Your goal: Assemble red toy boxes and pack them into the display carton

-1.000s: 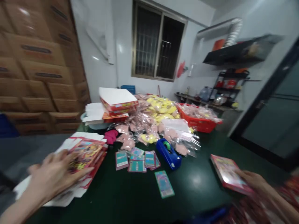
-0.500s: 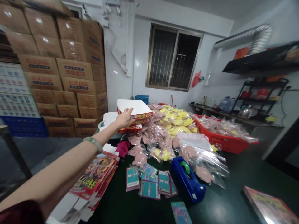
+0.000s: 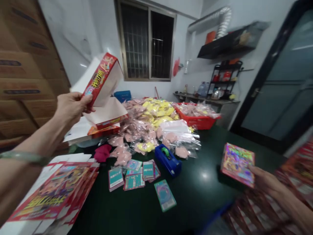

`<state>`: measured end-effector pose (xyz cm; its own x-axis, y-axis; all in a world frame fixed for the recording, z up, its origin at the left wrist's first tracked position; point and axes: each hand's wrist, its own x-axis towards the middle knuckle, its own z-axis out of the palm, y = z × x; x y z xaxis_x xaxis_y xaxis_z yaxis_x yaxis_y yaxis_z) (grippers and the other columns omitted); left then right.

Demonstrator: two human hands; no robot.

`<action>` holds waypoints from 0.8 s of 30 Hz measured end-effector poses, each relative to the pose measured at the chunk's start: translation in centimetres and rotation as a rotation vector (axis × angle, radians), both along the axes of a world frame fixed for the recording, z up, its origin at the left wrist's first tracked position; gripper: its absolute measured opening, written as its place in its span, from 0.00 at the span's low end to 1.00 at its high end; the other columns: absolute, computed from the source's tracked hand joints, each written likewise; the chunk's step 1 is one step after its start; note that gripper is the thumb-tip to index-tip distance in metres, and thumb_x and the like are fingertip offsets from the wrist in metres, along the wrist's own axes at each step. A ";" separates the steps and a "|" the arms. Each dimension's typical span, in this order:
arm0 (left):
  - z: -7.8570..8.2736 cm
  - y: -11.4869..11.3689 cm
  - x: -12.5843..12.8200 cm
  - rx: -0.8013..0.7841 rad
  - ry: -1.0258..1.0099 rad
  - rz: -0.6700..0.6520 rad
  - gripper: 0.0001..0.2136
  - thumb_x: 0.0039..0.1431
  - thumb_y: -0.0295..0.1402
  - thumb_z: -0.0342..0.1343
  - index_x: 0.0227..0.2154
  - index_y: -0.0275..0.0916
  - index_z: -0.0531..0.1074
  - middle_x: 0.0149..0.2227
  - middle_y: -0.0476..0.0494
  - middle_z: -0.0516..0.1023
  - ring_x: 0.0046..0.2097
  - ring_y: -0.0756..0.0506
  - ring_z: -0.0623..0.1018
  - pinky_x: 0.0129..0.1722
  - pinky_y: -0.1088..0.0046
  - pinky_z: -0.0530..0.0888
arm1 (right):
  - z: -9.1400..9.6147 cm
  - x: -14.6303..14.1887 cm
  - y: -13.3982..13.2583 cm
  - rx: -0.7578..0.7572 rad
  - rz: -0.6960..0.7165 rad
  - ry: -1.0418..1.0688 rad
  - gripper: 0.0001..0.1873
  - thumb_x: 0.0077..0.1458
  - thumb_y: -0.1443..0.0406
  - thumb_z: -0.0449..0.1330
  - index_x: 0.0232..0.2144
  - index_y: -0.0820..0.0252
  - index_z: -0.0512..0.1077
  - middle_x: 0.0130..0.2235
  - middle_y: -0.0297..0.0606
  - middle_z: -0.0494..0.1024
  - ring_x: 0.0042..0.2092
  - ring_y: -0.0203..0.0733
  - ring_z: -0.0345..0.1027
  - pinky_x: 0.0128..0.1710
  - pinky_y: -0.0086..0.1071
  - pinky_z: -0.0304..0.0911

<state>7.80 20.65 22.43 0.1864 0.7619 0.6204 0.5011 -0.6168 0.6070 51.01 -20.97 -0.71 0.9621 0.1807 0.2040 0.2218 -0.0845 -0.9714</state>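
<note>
- Dark green table (image 3: pixel 205 192) spreads before you, a barred window (image 3: pixel 149 42) at twelve o'clock.
- At ten o'clock your left hand (image 3: pixel 69 106) is clamped on the lower end of an open red-and-white carton (image 3: pixel 97 80), thumb on its printed strip.
- From those fingers the strip's long axis slants up toward one o'clock. Behind its lower end lies the carton stack (image 3: pixel 111 121), nearer your left hand than your right; whether the two touch, you cannot tell.
- Your left forearm slopes up from the lower left, wrist above the table.
- At four o'clock lies a shiny box (image 3: pixel 237 163), your right hand (image 3: pixel 265 184) at its right edge, forearm pointing toward ten. Blur hides whether those fingers pinch it or merely touch.
- Flattened cartons (image 3: pixel 51 192) lie at eight, loose cards (image 3: pixel 134 181) near six.
</note>
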 end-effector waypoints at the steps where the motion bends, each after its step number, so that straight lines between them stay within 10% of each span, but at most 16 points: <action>1: -0.3 -1.5 1.2 0.034 -0.017 -0.037 0.24 0.61 0.39 0.45 0.43 0.15 0.65 0.21 0.57 0.65 0.22 0.62 0.68 0.31 0.79 0.67 | 0.2 0.0 -0.6 0.027 0.040 0.061 0.10 0.40 0.62 0.63 0.15 0.61 0.73 0.24 0.53 0.75 0.23 0.49 0.71 0.21 0.40 0.59; 5: -4.1 -9.7 7.7 0.231 0.083 -0.451 0.13 0.57 0.36 0.53 0.28 0.28 0.72 0.19 0.53 0.69 0.22 0.59 0.64 0.25 0.82 0.63 | 3.2 0.2 -4.8 0.167 0.068 0.155 0.08 0.36 0.59 0.67 0.20 0.55 0.72 0.29 0.44 0.76 0.28 0.46 0.71 0.25 0.39 0.63; 13: -19.3 -24.0 21.0 0.204 0.470 -1.021 0.09 0.56 0.29 0.55 0.21 0.36 0.69 0.26 0.47 0.73 0.30 0.50 0.72 0.30 0.76 0.67 | 12.5 -5.0 -10.8 0.184 0.160 -0.140 0.19 0.36 0.51 0.68 0.28 0.54 0.71 0.32 0.43 0.74 0.26 0.39 0.67 0.24 0.34 0.60; 17: -23.9 -24.6 22.8 0.146 0.641 -1.134 0.10 0.55 0.29 0.56 0.20 0.35 0.68 0.26 0.48 0.72 0.29 0.51 0.72 0.30 0.75 0.68 | 10.5 -5.4 -7.1 -0.127 0.309 -0.410 0.18 0.49 0.52 0.59 0.38 0.55 0.67 0.36 0.40 0.76 0.30 0.39 0.69 0.29 0.35 0.65; 24: -25.2 -23.0 22.2 0.100 0.743 -1.149 0.09 0.59 0.31 0.51 0.24 0.37 0.69 0.31 0.46 0.74 0.34 0.50 0.74 0.34 0.77 0.68 | 2.7 -3.1 -3.0 -0.464 0.064 -0.607 0.11 0.47 0.66 0.57 0.36 0.61 0.70 0.35 0.44 0.72 0.39 0.48 0.65 0.38 0.41 0.63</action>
